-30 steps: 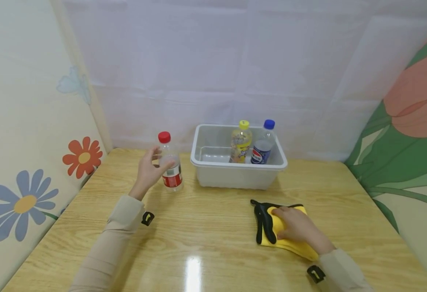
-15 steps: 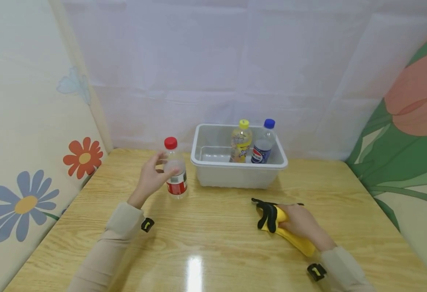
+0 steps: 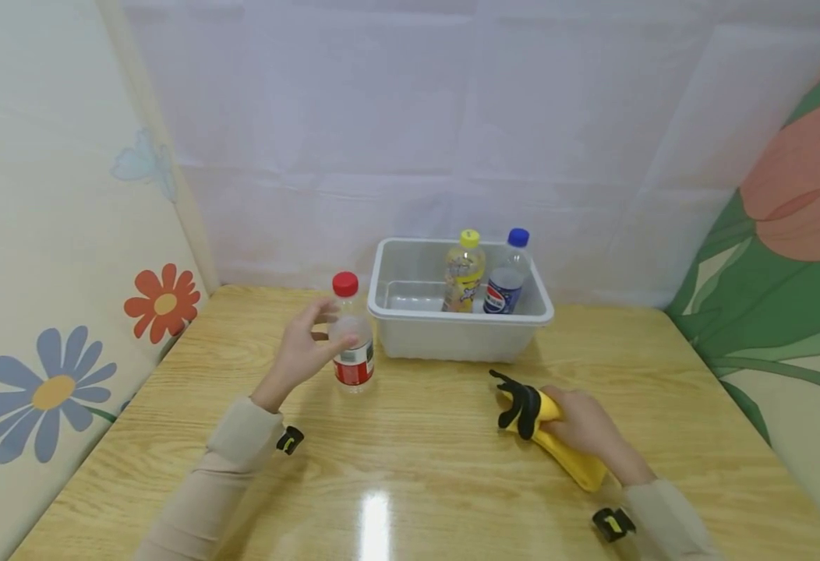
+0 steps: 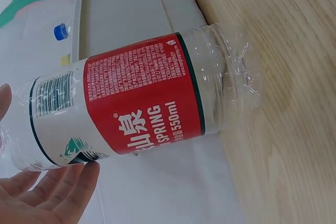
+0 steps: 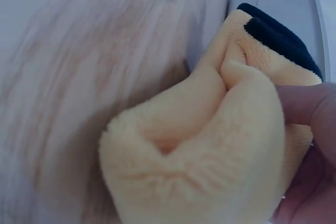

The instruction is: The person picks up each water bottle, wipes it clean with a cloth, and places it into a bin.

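My left hand [image 3: 305, 347] grips a clear plastic water bottle [image 3: 354, 366] with a red cap and a red-and-white label, thumb on the near side and fingers behind. The bottle is upright in the head view, left of the tub; its label [image 4: 142, 93] fills the left wrist view. On the right, my right hand [image 3: 581, 425] holds a bunched yellow cloth [image 3: 571, 460] with black edging. In the right wrist view the fluffy cloth [image 5: 210, 145] is pinched into folds, thumb pressed on one side. Some fingers are hidden behind it.
A light grey plastic tub [image 3: 452, 339] stands at the back of the wooden table [image 3: 410, 436], against a white cloth backdrop. Inside it are a yellow-capped bottle [image 3: 463, 276] and a blue-capped bottle [image 3: 504, 284]. Flower-printed panels flank both sides.
My left hand has carried the bottle right and nearer to me. My right hand has gathered the flat cloth into a bunch.
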A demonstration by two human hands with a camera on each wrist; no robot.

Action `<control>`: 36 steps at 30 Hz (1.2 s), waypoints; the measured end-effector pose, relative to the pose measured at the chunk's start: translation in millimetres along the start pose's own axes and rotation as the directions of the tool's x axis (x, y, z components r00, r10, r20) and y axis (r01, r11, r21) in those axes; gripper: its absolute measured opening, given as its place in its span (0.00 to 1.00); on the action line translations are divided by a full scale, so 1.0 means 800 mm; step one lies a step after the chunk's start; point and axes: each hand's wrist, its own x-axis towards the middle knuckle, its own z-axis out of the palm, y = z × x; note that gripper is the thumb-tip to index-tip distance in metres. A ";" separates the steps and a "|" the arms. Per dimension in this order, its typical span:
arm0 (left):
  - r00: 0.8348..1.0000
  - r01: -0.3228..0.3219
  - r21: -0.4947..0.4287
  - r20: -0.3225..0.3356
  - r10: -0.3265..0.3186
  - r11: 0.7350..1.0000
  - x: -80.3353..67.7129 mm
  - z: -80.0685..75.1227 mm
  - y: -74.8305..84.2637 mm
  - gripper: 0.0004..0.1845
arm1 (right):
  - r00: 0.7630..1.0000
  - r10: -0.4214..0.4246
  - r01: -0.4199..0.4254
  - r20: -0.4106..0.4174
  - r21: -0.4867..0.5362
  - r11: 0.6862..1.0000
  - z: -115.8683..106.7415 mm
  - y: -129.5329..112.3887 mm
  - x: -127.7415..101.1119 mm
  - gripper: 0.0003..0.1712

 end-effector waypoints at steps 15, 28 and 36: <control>0.997 -0.040 -0.021 0.066 0.041 0.999 -0.007 0.019 0.013 0.30 | 0.995 0.036 -0.025 -0.092 0.122 0.992 -0.010 -0.010 -0.002 0.21; 0.992 -0.078 -0.041 0.097 0.082 0.996 -0.004 0.042 0.003 0.31 | 0.992 0.068 -0.043 -0.109 0.216 0.975 -0.019 -0.022 0.001 0.24; 0.988 -0.090 -0.094 0.115 0.100 0.992 0.003 0.064 -0.025 0.32 | 0.979 0.061 -0.015 -0.194 0.230 0.973 -0.024 -0.030 0.001 0.23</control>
